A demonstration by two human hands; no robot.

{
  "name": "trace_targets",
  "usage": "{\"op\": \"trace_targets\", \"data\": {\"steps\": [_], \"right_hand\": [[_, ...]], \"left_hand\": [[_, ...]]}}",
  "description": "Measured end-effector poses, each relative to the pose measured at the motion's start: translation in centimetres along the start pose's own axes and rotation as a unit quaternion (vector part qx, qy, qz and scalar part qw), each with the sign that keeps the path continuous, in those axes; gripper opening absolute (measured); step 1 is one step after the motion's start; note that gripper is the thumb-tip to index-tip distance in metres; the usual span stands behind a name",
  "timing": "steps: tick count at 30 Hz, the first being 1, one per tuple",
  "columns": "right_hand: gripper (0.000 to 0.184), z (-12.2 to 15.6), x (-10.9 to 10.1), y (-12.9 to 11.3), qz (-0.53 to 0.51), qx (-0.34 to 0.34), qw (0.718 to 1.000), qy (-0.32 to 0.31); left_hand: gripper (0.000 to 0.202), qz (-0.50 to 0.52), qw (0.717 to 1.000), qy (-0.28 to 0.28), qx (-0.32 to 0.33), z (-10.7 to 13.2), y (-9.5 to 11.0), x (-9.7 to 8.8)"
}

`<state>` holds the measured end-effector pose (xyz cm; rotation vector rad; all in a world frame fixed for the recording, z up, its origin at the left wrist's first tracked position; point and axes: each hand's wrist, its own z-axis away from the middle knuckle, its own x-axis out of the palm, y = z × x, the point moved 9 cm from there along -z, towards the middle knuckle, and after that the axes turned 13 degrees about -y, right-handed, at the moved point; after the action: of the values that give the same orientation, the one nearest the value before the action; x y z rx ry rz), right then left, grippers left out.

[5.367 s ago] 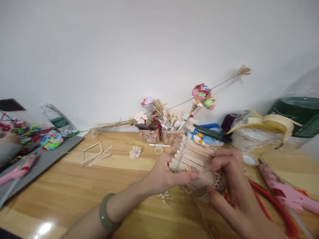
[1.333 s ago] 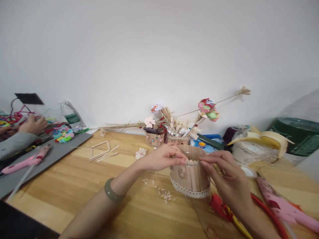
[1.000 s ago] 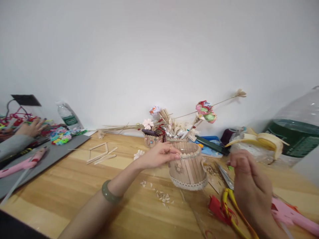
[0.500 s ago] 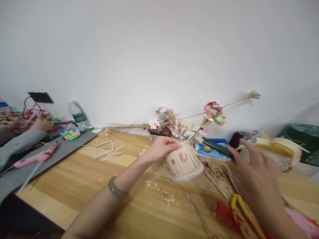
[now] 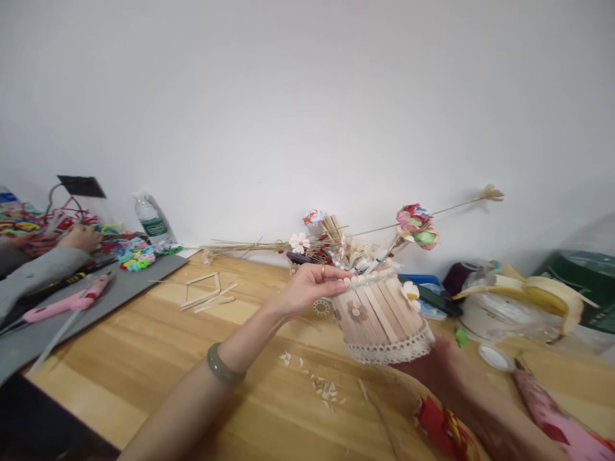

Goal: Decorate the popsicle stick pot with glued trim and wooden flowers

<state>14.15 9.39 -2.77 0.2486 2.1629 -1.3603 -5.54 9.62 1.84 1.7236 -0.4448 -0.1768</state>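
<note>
Looks like a craft workspace, home or studio impossible to tell, with a wooden tabletop [image 5: 240,397] against a plain white wall [image 5: 307,96]. Reveals as much through a pink glue gun [image 5: 67,304] on the grey mat [image 5: 129,285] at the tabletop's left edge, a second glue gun [image 5: 560,419] near its right edge, loose wooden sticks [image 5: 200,299], handmade flowers [image 5: 416,221] along the far edge and a lace-trimmed pot [image 5: 379,310] of sticks. Seems shared, with a co-worker's sleeve [image 5: 48,269] near bright craft strands [image 5: 137,254] in the far left corner.
</note>
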Motion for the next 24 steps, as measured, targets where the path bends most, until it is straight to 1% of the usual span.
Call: {"op": "trace_targets", "data": {"steps": [3, 5, 7, 8, 11, 12, 13, 15, 17, 20, 21, 22, 24], "right_hand": [[0.081, -0.1, 0.6, 0.2, -0.114, 0.002, 0.992, -0.061], [0.085, -0.3, 0.2, 0.1, -0.168, 0.004, 0.982, -0.084], [0.083, -0.5, -0.3, 0.0, -0.193, 0.006, 0.977, -0.090], [0.081, -0.5, -0.3, -0.1, -0.203, 0.007, 0.975, -0.093], [0.079, -0.5, 0.5, -0.1, -0.223, 0.015, 0.969, -0.102], [0.077, -0.4, 0.8, 0.0, -0.225, 0.017, 0.969, -0.101], [0.075, -0.3, 1.1, 0.1, -0.225, 0.019, 0.969, -0.098], [0.068, -0.1, 1.4, 0.4, -0.222, 0.022, 0.971, -0.087], [0.064, 0.0, 1.8, 0.4, -0.211, 0.024, 0.973, -0.090], [0.066, 0.1, 2.8, -0.6, -0.163, 0.024, 0.978, -0.131], [0.061, 0.2, 3.0, -1.2, -0.137, 0.022, 0.980, -0.145], [0.053, 0.2, 3.0, -1.8, -0.108, 0.018, 0.982, -0.154], [0.034, 0.4, 2.4, -3.0, -0.048, 0.001, 0.988, -0.143]], "left_hand": [[0.038, -0.009, 1.000, -0.016, -0.001, 0.3, 0.4, 0.1], [0.034, -0.017, 0.999, -0.029, -0.008, 0.5, 0.7, 0.3], [0.033, -0.023, 0.999, -0.044, -0.020, 0.7, 1.0, 0.7], [0.033, -0.032, 0.997, -0.061, -0.028, 0.8, 1.0, 1.1], [0.027, -0.093, 0.986, -0.126, -0.053, 1.0, 0.8, 2.8], [0.024, -0.118, 0.982, -0.138, -0.058, 1.0, 0.7, 3.2], [0.023, -0.137, 0.979, -0.137, -0.059, 1.0, 0.6, 3.3], [0.024, -0.143, 0.984, -0.095, -0.043, 0.8, 0.7, 2.9], [0.028, -0.115, 0.993, -0.038, -0.013, 0.7, 0.9, 2.1], [0.033, -0.058, 0.998, 0.024, 0.023, 0.7, 0.8, 1.5], [0.034, -0.050, 0.998, 0.034, 0.027, 0.7, 0.7, 1.5], [0.034, -0.048, 0.998, 0.042, 0.028, 0.7, 0.5, 1.5], [0.033, -0.054, 0.997, 0.056, 0.030, 0.7, 0.3, 1.7]]}}
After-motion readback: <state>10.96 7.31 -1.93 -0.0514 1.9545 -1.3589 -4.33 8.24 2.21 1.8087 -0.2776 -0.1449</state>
